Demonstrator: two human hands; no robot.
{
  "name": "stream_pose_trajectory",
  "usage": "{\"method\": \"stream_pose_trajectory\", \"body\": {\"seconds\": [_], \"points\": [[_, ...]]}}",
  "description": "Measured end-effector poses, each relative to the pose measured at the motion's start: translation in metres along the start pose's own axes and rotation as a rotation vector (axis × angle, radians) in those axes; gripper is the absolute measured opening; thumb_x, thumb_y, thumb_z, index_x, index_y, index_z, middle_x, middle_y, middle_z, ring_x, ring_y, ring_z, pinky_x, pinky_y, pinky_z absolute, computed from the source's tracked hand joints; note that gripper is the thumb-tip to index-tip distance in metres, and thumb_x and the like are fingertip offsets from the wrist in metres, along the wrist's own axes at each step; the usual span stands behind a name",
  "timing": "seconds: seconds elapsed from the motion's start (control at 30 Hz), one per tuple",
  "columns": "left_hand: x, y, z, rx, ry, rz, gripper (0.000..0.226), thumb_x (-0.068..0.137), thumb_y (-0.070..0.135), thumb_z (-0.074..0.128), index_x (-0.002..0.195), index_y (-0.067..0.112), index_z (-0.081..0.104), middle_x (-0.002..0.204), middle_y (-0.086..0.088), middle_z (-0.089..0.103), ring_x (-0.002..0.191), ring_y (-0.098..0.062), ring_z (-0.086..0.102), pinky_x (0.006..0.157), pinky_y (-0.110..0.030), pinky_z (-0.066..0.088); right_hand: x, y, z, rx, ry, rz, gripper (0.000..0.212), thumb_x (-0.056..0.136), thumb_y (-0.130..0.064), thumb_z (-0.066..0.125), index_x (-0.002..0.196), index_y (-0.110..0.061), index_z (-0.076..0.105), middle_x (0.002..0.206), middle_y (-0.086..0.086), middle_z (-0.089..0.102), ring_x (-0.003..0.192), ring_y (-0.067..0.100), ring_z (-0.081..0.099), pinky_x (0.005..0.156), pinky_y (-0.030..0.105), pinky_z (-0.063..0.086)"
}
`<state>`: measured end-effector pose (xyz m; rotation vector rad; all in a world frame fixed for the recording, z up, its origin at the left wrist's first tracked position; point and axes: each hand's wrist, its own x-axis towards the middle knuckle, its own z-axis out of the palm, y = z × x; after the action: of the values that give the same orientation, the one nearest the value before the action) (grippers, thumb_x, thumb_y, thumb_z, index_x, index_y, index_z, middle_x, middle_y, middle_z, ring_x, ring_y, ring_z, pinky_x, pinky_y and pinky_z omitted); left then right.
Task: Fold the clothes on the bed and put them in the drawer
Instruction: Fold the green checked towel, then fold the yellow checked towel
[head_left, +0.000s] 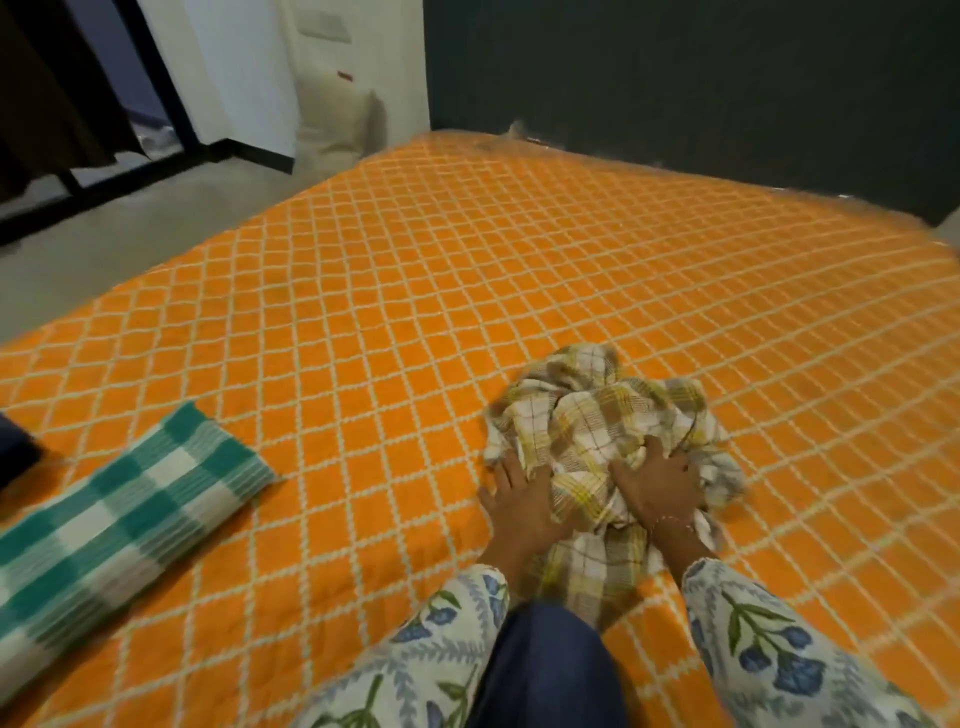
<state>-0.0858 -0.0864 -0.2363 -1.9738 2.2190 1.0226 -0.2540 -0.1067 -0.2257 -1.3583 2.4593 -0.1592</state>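
Your left hand (519, 499) lies flat-fingered and your right hand (660, 483) clutches the crumpled plaid cloth (597, 415) near you on the bed (467, 260). Folding has barely begun; a green checked cloth (119, 499) lies folded left, and no drawer shows.

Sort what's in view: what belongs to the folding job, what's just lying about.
Job: crumpled plaid cloth; left hand and right hand on it; folded green checked cloth; orange bedspread.
Lying about: dark item at the left edge.
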Motion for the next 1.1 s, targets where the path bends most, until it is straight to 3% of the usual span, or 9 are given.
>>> {"method": "stream_pose_trajectory", "body": {"seconds": [0.13, 0.23, 0.33, 0.47, 0.6, 0.7, 0.77, 0.87, 1.1], "points": [[-0.013, -0.015, -0.019, -0.226, 0.226, 0.100, 0.052, 0.093, 0.018, 0.055, 0.142, 0.012, 0.040, 0.150, -0.018, 0.030, 0.138, -0.036, 0.029, 0.104, -0.045, 0.033, -0.019, -0.032, -0.007, 0.297, -0.058, -0.118, 0.061, 0.091, -0.041, 0.055, 0.141, -0.010, 0.040, 0.130, 0.023, 0.053, 0.113, 0.040, 0.053, 0.090, 0.048, 0.049], [-0.037, -0.034, -0.065, -0.632, 0.293, 0.052, 0.040, 0.093, 0.007, 0.053, 0.132, 0.008, 0.049, 0.128, -0.011, 0.056, 0.113, -0.032, 0.055, 0.083, -0.035, 0.044, -0.043, -0.074, -0.020, 0.629, -0.174, -0.141, 0.061, 0.096, -0.036, 0.052, 0.148, -0.009, 0.032, 0.149, 0.014, 0.038, 0.123, 0.036, 0.048, 0.098, 0.046, 0.042], [-0.068, -0.055, -0.122, -0.768, 0.309, 0.009, 0.033, 0.093, 0.011, 0.056, 0.126, 0.011, 0.049, 0.114, -0.002, 0.054, 0.108, -0.026, 0.054, 0.083, -0.036, 0.044, -0.065, -0.118, -0.032, 0.714, -0.263, -0.224, 0.061, 0.096, -0.043, 0.048, 0.148, -0.016, 0.031, 0.151, 0.010, 0.035, 0.117, 0.035, 0.051, 0.094, 0.046, 0.043], [-0.123, -0.072, -0.194, -0.979, 0.415, -0.059, 0.028, 0.094, 0.009, 0.054, 0.120, 0.016, 0.045, 0.092, 0.006, 0.048, 0.089, -0.018, 0.052, 0.070, -0.029, 0.042, -0.107, -0.173, -0.060, 0.841, -0.396, -0.457, 0.075, 0.092, -0.053, 0.049, 0.151, -0.020, 0.017, 0.158, 0.007, 0.020, 0.141, 0.032, 0.028, 0.110, 0.053, 0.030], [-0.164, -0.094, -0.248, -1.113, 0.429, -0.226, 0.043, 0.096, 0.015, 0.050, 0.137, 0.009, 0.041, 0.139, -0.014, 0.044, 0.122, -0.034, 0.046, 0.077, -0.037, 0.038, -0.148, -0.216, -0.078, 0.424, -0.314, -0.618, 0.079, 0.090, -0.068, 0.033, 0.152, -0.021, 0.016, 0.159, 0.011, 0.013, 0.145, 0.035, 0.014, 0.113, 0.059, 0.019], [-0.192, -0.097, -0.273, -1.221, 0.359, -0.293, 0.016, 0.096, 0.019, 0.043, 0.095, 0.009, 0.056, 0.086, -0.013, 0.061, 0.069, -0.025, 0.053, 0.059, -0.034, 0.041, -0.189, -0.235, -0.099, 0.299, 0.050, -0.759, 0.051, 0.096, -0.056, 0.035, 0.112, -0.015, 0.062, 0.111, 0.016, 0.062, 0.112, 0.035, 0.054, 0.099, 0.054, 0.038], [-0.210, -0.100, -0.288, -1.230, 0.343, -0.284, 0.027, 0.098, 0.020, 0.042, 0.077, 0.009, 0.054, 0.056, -0.006, 0.058, 0.055, -0.021, 0.049, 0.053, -0.030, 0.043, -0.229, -0.238, -0.110, 0.553, 0.158, -1.020, 0.032, 0.096, -0.037, 0.051, 0.079, -0.013, 0.062, 0.070, 0.002, 0.057, 0.075, 0.024, 0.057, 0.073, 0.039, 0.044], [-0.237, -0.103, -0.305, -1.216, 0.306, -0.241, 0.032, 0.098, 0.018, 0.042, 0.070, 0.008, 0.055, 0.055, -0.006, 0.059, 0.052, -0.021, 0.054, 0.048, -0.028, 0.047, -0.272, -0.239, -0.119, 0.584, 0.168, -1.247, 0.027, 0.084, -0.041, 0.063, 0.077, -0.016, 0.069, 0.074, 0.003, 0.057, 0.072, 0.013, 0.046, 0.063, 0.032, 0.038], [-0.269, -0.110, -0.318, -1.221, 0.385, -0.257, 0.029, 0.095, 0.012, 0.043, 0.068, 0.008, 0.051, 0.062, -0.007, 0.052, 0.056, -0.019, 0.048, 0.055, -0.029, 0.041, -0.316, -0.255, -0.152, 0.519, -0.058, -1.250, 0.024, 0.084, -0.037, 0.068, 0.089, -0.014, 0.075, 0.081, 0.003, 0.071, 0.073, 0.016, 0.063, 0.067, 0.033, 0.048]]}}
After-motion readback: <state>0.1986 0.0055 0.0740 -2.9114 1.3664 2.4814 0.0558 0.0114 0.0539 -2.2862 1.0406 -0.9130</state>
